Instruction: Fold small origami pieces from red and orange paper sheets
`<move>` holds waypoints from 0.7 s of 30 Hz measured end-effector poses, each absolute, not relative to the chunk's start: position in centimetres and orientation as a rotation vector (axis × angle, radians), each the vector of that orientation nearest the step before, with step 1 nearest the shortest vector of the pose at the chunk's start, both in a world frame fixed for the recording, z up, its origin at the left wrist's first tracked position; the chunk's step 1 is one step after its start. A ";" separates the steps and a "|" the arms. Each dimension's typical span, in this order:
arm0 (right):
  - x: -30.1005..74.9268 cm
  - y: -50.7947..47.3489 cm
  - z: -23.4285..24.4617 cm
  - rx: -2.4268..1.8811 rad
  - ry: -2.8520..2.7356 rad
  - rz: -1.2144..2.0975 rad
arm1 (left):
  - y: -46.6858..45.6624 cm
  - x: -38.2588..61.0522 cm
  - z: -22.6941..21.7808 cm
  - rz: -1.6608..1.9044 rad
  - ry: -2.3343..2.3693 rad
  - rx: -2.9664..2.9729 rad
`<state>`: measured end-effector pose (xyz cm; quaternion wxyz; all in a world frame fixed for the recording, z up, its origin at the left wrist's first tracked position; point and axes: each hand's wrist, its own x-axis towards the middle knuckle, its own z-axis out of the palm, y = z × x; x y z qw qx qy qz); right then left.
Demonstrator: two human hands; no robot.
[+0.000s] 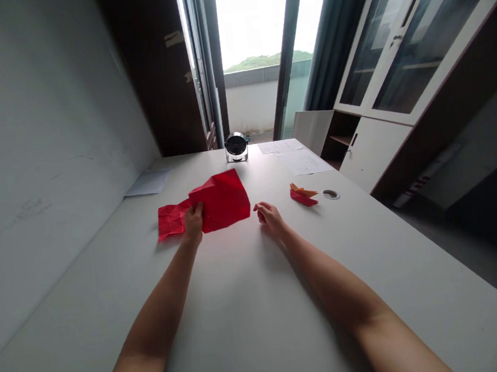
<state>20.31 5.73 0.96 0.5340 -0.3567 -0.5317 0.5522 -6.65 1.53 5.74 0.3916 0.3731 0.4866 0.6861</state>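
Note:
My left hand (193, 220) is closed on the lower left part of a red sheet of paper (226, 203), which is lifted and tilted above the table. A second piece of red paper (171, 220), marked with crease lines, sits to the left, partly hidden by that hand and the sheet. Just off the sheet's right edge is my right hand (268, 216), its fingers curled in and nothing seen in them. Farther right, a folded red and orange paper piece (303, 194) rests on the white table (238, 305).
A round black and silver device (236, 147) stands at the table's far end. White papers (301, 159) lie at the back right, and another paper (148, 182) is by the left wall. A round cable hole (330, 194) is near the right edge.

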 end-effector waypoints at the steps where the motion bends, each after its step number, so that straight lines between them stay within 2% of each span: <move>1: 20.3 5.8 0.8 -0.859 -1.277 1.301 | 1.8 -8.2 6.3 1.812 1.264 0.917; 4: 20.0 5.8 0.6 -0.885 -1.319 1.292 | 2.4 -13.0 7.2 1.956 1.339 0.816; 8: 19.9 5.5 0.7 -0.900 -1.358 1.285 | 2.5 -17.5 6.1 1.884 1.514 0.722; 11: 20.0 5.3 0.9 -0.901 -1.361 1.288 | 2.1 -19.5 4.0 1.711 1.826 0.870; 15: 20.1 5.2 1.1 -0.908 -1.360 1.295 | 1.2 -21.5 1.7 1.260 2.455 1.181; 21: 19.9 5.0 1.3 -0.915 -1.363 1.295 | 1.2 -22.9 0.8 0.986 2.535 1.415</move>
